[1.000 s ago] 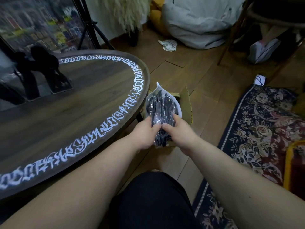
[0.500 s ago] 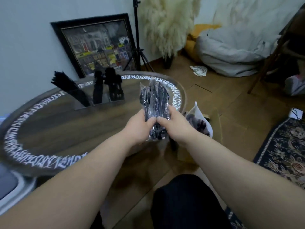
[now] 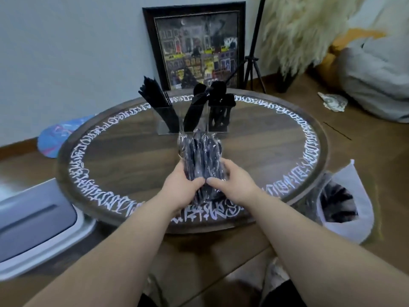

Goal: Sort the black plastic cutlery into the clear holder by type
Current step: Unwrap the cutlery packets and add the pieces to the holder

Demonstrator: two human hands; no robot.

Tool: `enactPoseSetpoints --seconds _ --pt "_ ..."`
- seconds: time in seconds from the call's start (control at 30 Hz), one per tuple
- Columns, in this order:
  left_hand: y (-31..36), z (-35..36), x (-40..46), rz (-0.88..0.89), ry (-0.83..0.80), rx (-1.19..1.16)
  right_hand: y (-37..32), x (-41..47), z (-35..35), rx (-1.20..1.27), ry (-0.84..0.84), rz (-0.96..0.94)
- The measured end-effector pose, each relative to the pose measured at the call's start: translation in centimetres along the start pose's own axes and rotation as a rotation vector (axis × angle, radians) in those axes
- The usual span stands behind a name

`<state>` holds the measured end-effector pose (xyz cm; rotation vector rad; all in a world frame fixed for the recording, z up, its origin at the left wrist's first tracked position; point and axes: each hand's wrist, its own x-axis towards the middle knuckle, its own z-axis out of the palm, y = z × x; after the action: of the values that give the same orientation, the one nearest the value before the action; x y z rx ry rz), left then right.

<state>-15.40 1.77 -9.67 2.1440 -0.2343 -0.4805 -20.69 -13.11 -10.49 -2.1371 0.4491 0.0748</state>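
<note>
fingers (image 3: 194, 181) of left hand (image 3: 180, 187) and right hand (image 3: 232, 185) curled round cutlery packet (image 3: 200, 156), now lifted from floor box to above table (image 3: 132, 156), near holder (image 3: 194, 122); ready for unwrapping and sorting.

A crinkled, glossy clear plastic bag (image 3: 200, 152) of black plastic cutlery is presented. The cutlery holder (image 3: 193, 120) is formed of smooth transparent plastic. The tabletop (image 3: 132, 156) is finished in dark wood grain with a slight sheen, bordered by white lettering. The floor (image 3: 358, 138) is laid in smooth brown wood boards.
</note>
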Motion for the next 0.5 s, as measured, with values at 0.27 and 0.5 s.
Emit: enactPoseSetpoints --seconds 0.27,0.5 --pt "-2.7 -1.4 3.1 -0.054 0.18 0.237 -0.7 3.9 -1.8 -0.27 0.081 0.036" --pt "-2.7 -1.4 3.0 0.052 0.097 0.317 -1.0 5.4 -1.9 -0.437 0.088 -0.002"
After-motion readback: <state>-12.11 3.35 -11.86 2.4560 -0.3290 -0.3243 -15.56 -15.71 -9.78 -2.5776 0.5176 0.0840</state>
